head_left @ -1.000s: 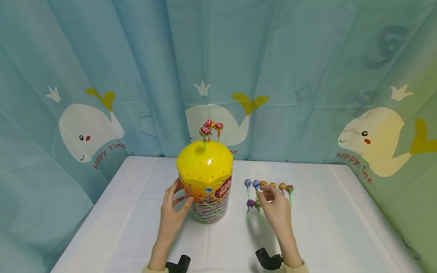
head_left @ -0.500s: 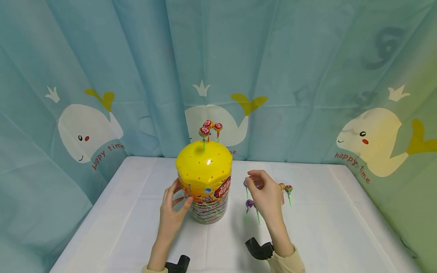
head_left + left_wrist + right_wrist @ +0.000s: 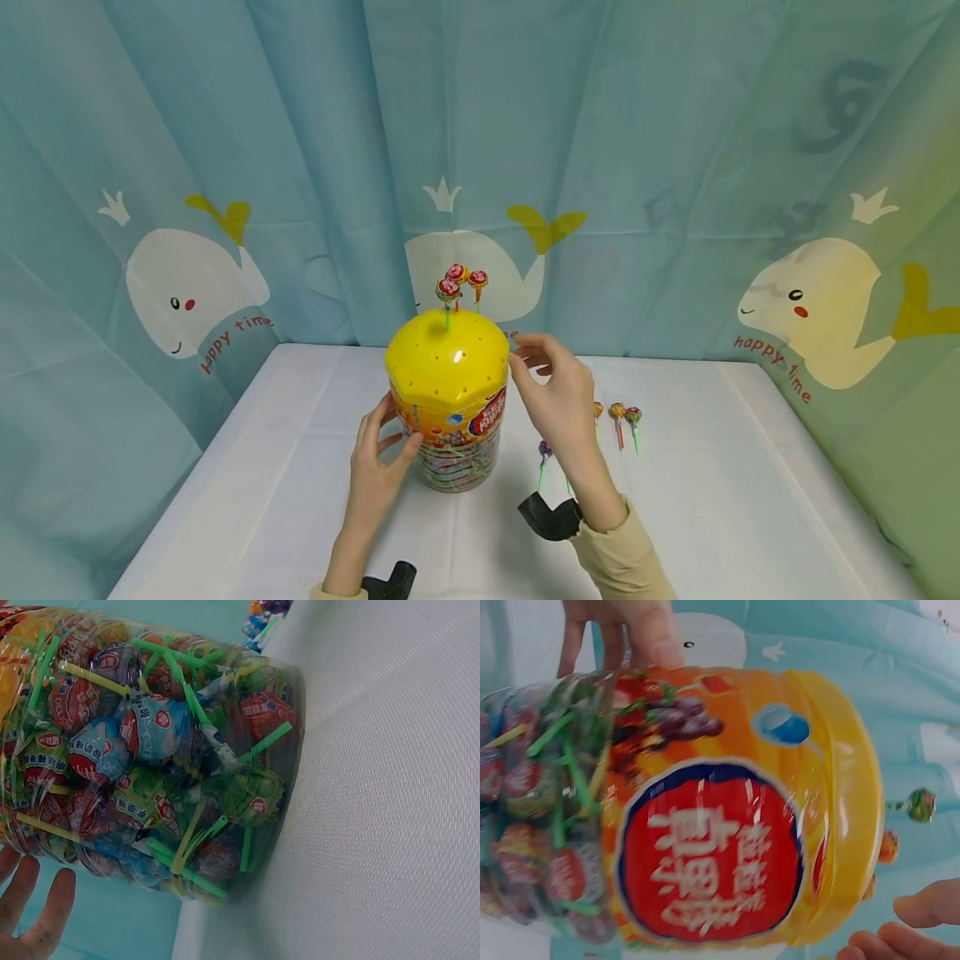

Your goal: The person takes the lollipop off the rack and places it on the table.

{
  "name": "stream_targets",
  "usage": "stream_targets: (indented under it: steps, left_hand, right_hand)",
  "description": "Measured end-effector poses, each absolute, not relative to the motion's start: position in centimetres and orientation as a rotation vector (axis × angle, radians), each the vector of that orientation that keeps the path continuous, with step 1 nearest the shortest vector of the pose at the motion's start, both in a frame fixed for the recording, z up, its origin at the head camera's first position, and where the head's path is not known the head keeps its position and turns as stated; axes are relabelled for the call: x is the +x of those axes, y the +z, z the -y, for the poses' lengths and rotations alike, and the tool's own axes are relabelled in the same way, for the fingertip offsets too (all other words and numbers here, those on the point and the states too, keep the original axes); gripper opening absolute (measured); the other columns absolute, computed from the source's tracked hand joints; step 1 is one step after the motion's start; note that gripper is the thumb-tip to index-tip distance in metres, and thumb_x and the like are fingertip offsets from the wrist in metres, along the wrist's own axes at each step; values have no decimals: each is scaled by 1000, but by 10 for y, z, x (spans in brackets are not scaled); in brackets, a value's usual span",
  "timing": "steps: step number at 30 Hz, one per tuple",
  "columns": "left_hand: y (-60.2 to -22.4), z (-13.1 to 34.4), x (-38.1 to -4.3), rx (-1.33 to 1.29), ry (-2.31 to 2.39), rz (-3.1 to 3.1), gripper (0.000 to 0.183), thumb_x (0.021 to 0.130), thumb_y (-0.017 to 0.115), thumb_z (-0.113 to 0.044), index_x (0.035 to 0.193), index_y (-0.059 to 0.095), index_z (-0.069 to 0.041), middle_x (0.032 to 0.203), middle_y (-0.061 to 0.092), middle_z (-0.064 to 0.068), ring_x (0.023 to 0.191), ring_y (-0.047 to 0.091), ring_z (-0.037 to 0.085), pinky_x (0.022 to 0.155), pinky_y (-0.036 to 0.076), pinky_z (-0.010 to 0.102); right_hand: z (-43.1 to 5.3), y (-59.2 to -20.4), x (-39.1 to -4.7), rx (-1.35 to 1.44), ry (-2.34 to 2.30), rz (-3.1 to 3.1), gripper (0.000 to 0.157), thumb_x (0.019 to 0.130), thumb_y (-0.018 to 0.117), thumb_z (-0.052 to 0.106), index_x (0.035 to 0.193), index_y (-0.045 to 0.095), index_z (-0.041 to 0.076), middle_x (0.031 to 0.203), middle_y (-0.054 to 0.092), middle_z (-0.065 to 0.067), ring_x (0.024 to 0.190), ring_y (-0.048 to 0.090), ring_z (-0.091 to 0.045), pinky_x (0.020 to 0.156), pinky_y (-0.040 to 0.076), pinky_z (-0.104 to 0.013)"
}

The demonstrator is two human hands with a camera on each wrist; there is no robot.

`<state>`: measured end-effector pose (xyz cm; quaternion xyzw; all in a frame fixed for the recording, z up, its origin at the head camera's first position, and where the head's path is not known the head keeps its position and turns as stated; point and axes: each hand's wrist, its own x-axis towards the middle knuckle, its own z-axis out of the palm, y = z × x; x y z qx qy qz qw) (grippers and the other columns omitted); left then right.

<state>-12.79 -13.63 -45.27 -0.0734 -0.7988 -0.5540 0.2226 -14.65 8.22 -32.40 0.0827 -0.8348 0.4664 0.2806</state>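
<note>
A clear plastic jar of lollipops stands upright, its yellow lid dotted with small holes. My left hand holds the jar's left side, thumb on the front and fingers further back. In the right wrist view the left thumb touches the orange label. Three lollipops stand on sticks in the top of the lid. My right hand hovers at the lid's right edge, with bent fingers and a gap between thumb and fingertips. Nothing shows in that gap in the right wrist view.
Right of the jar, several loose lollipops lie on the white table, some hidden behind my right hand. One has a purple wrapper. Behind the table hangs a blue-green curtain with whale prints.
My right hand has moved left and up from over the loose lollipops to beside the lid. The left hand and the jar stay in place.
</note>
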Motion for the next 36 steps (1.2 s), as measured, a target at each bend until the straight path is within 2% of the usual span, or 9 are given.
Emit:
stream_targets:
  steps: [7,14,24,27,32,36]
  left_hand:
    - [-454,137,-128,-200,-1532,2212,72,84,69,-4,147,38,-20,139,48,4,121,44,0,91,54,37]
    - [-455,137,-129,-183,-1514,2214,75,81,70,-1,147,38,-15,140,48,7,121,45,4,91,54,40]
    - [-455,137,-128,-184,-1545,2207,72,84,69,-4,147,38,-21,139,49,4,121,45,2,91,54,35]
    - [-452,136,-128,-161,-1540,2212,73,83,69,-1,147,39,-18,138,49,6,120,46,3,91,55,38]
    - [-436,130,-121,-134,-1541,2223,70,82,68,3,145,40,-5,136,49,16,120,48,12,91,54,46]
    - [-421,127,-114,-129,-1539,2239,67,82,67,3,143,41,-1,135,50,18,119,49,15,90,54,47]
  right_hand:
    - [-65,-311,-155,306,1281,2187,20,87,69,12,107,68,6,89,72,-6,83,67,-19,77,54,-37]
    - [-52,-302,-164,355,1356,2166,28,87,69,10,114,65,8,91,72,-6,84,66,-20,78,54,-34]
    - [-35,-295,-177,447,1414,2117,32,86,70,8,117,62,9,94,72,-8,84,66,-22,79,56,-37]
    - [-31,-294,-180,475,1401,2117,32,86,69,7,117,61,8,92,72,-9,84,66,-22,80,55,-38]
    - [-26,-293,-184,493,1367,2144,32,86,67,6,117,59,6,89,71,-10,83,66,-24,82,56,-38]
    - [-24,-293,-186,486,1368,2157,30,87,65,5,116,60,4,88,70,-10,82,66,-24,83,56,-37]
